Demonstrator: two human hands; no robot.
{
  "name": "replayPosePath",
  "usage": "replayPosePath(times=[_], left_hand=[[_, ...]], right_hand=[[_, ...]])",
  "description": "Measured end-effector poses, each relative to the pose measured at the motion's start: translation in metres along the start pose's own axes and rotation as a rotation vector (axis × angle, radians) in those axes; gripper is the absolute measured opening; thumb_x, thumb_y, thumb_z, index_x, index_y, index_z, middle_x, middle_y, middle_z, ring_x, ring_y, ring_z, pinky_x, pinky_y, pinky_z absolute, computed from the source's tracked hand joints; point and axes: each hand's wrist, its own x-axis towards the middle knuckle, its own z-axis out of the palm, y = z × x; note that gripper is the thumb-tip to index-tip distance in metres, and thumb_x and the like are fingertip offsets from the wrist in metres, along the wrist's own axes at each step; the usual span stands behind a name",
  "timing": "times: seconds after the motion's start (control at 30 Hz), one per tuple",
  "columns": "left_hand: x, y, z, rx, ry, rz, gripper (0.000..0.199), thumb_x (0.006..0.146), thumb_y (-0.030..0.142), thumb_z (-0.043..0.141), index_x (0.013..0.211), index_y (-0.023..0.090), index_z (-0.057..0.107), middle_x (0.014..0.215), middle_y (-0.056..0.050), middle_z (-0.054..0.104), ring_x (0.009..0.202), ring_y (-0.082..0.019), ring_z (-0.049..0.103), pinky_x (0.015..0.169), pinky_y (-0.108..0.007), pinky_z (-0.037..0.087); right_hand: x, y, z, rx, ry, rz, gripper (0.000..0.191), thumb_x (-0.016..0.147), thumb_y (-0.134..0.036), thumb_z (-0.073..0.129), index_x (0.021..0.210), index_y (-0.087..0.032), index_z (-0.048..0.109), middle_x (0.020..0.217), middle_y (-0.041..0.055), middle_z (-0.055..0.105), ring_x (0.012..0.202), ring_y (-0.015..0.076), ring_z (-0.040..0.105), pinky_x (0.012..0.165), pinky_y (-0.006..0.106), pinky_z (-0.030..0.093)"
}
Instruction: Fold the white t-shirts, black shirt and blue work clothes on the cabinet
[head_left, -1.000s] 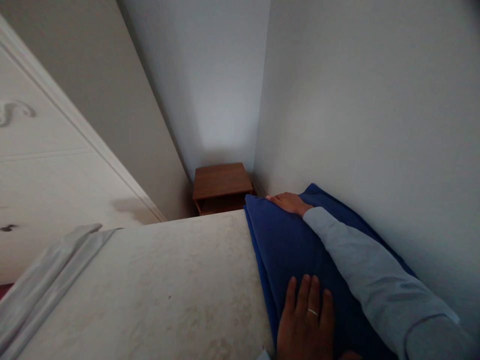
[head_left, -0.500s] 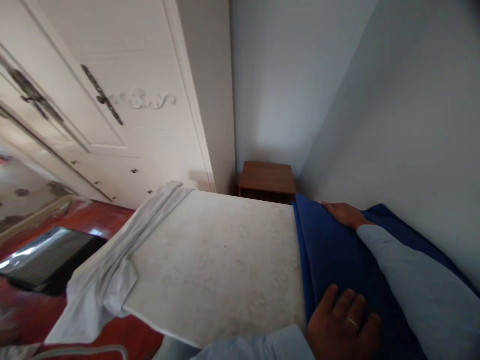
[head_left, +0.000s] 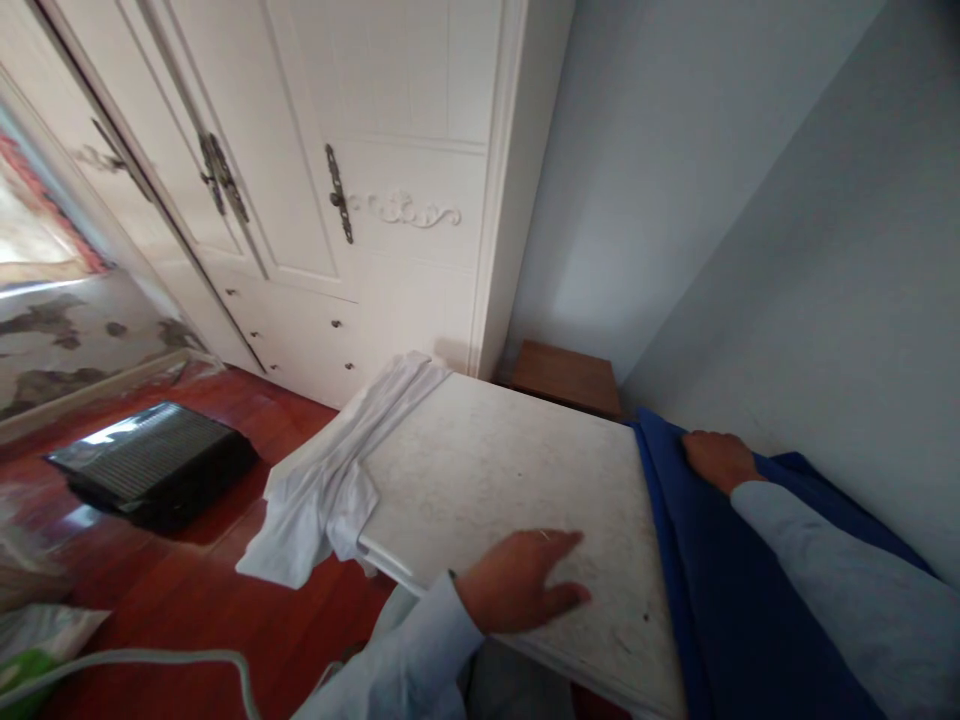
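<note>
A low white table with a faintly patterned, stained top stands in front of me. Blue cloth is draped in folds over its right end. My right hand is at the far edge of this cloth, fingers closed on it; their tips are partly hidden. Over the near part of the tabletop is my left hand, thumb and fingers apart, holding nothing. Whether it touches the top I cannot tell. Across the left end of the table hangs a crumpled white cloth, apart from both hands.
A white wardrobe stands beyond the table, with a brown wooden cabinet in the corner beside it. A black box-like object rests on the red floor at left. A pale hose curves along the bottom left.
My left hand has left the blue cloth and moved left over the tabletop. My right hand stays at the cloth's far edge. The view has turned left.
</note>
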Motion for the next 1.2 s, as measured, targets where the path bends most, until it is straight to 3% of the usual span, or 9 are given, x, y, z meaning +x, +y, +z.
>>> replayPosePath(times=[0.2, 0.33, 0.43, 0.57, 0.73, 0.9, 1.0, 1.1, 1.2], left_hand=[[-0.084, -0.091, -0.081, 0.359, 0.557, -0.516, 0.051, 0.095, 0.039, 0.049, 0.138, 0.013, 0.054, 0.143, -0.018, 0.058, 0.14, -0.032, 0.048, 0.116, -0.052, 0.039], [-0.146, -0.12, -0.098, 0.555, 0.648, -0.829, 0.07, 0.09, 0.049, 0.054, 0.144, 0.007, 0.044, 0.155, -0.028, 0.042, 0.151, -0.046, 0.023, 0.116, -0.066, 0.028], [-0.174, -0.121, -0.105, 0.521, 0.628, -0.943, 0.081, 0.089, 0.061, 0.051, 0.146, 0.005, 0.04, 0.155, -0.03, 0.038, 0.147, -0.047, 0.029, 0.112, -0.065, 0.034], [-0.187, -0.112, -0.121, 0.391, 0.629, -0.977, 0.061, 0.093, 0.055, 0.045, 0.135, 0.011, 0.053, 0.139, -0.023, 0.055, 0.124, -0.037, 0.058, 0.094, -0.048, 0.052], [-0.191, -0.103, -0.135, 0.244, 0.689, -0.983, 0.036, 0.093, 0.045, 0.043, 0.095, 0.019, 0.069, 0.096, -0.012, 0.072, 0.089, -0.03, 0.068, 0.076, -0.039, 0.052], [-0.182, -0.067, -0.134, -0.149, 0.877, -0.717, 0.039, 0.091, 0.054, 0.05, 0.088, 0.02, 0.069, 0.078, -0.004, 0.07, 0.069, -0.02, 0.063, 0.065, -0.03, 0.049], [-0.168, -0.033, -0.132, -0.271, 0.877, -0.539, 0.038, 0.093, 0.053, 0.052, 0.085, 0.02, 0.068, 0.071, -0.001, 0.066, 0.064, -0.017, 0.058, 0.06, -0.026, 0.046], [-0.155, -0.007, -0.125, -0.362, 0.804, -0.416, 0.036, 0.095, 0.049, 0.052, 0.08, 0.019, 0.064, 0.066, 0.001, 0.062, 0.06, -0.015, 0.055, 0.056, -0.024, 0.043], [-0.156, 0.002, -0.106, -0.367, 0.863, -0.36, 0.032, 0.098, 0.046, 0.051, 0.088, 0.019, 0.065, 0.072, -0.001, 0.064, 0.065, -0.016, 0.059, 0.059, -0.025, 0.047]], right_hand=[[-0.027, -0.077, -0.039, -0.068, -0.04, -0.227, 0.032, 0.095, -0.014, 0.041, 0.093, -0.015, 0.073, 0.106, 0.0195, 0.074, 0.101, 0.0305, 0.071, 0.085, 0.039, 0.05], [-0.046, -0.147, -0.056, 0.03, 0.016, -0.372, 0.032, 0.096, -0.018, 0.041, 0.088, -0.016, 0.072, 0.101, 0.016, 0.074, 0.097, 0.0279, 0.069, 0.083, 0.036, 0.048], [-0.062, -0.2, -0.064, 0.108, 0.042, -0.481, 0.033, 0.096, -0.021, 0.04, 0.09, -0.018, 0.072, 0.102, 0.0128, 0.075, 0.096, 0.026, 0.068, 0.084, 0.034, 0.047], [-0.08, -0.262, -0.081, 0.196, 0.068, -0.655, 0.033, 0.097, -0.023, 0.041, 0.093, -0.018, 0.073, 0.101, 0.0122, 0.075, 0.094, 0.025, 0.068, 0.084, 0.034, 0.048], [-0.091, -0.325, -0.114, 0.38, 0.133, -0.862, 0.028, 0.098, -0.024, 0.046, 0.109, -0.02, 0.071, 0.109, 0.0098, 0.074, 0.101, 0.0228, 0.067, 0.089, 0.033, 0.05], [-0.101, -0.379, -0.143, 0.495, 0.188, -1.042, 0.056, 0.092, -0.021, 0.057, 0.147, -0.018, 0.047, 0.147, 0.0159, 0.053, 0.127, 0.0261, 0.057, 0.097, 0.038, 0.05], [-0.109, -0.401, -0.154, 0.578, 0.116, -1.208, 0.069, 0.087, -0.024, 0.065, 0.151, -0.018, 0.04, 0.157, 0.0178, 0.041, 0.132, 0.0267, 0.053, 0.097, 0.037, 0.051], [-0.119, -0.409, -0.164, 0.686, -0.024, -1.357, 0.031, 0.085, -0.022, 0.063, 0.115, -0.018, 0.068, 0.117, 0.0102, 0.07, 0.099, 0.0214, 0.067, 0.082, 0.03, 0.052], [-0.127, -0.399, -0.18, 0.927, 0.008, -1.226, 0.011, 0.08, -0.019, 0.059, 0.07, -0.018, 0.064, 0.066, -0.0012, 0.063, 0.064, 0.0145, 0.06, 0.062, 0.025, 0.044]])
